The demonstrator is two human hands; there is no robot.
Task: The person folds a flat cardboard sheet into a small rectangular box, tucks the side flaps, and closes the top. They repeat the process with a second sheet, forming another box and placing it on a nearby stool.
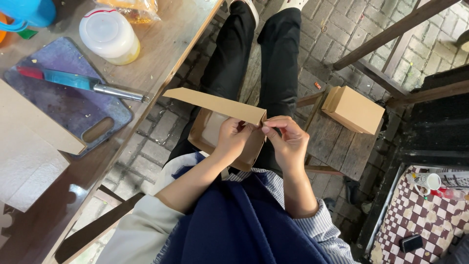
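I sit with a brown cardboard box half folded over my lap. Its long flap sticks out to the left above the box. My left hand grips the box's right corner from inside. My right hand pinches the same corner beside the left hand, fingertips at the flap's end. Both hands touch the cardboard and almost meet. A second brown box, folded and closed, lies on the wooden bench to my right.
On the wooden table at left lie a dark cutting board with a blue-bladed knife, a white lidded jar, flat cardboard sheets and a blue cup. Brick paving lies below. A checkered surface with a mug sits at lower right.
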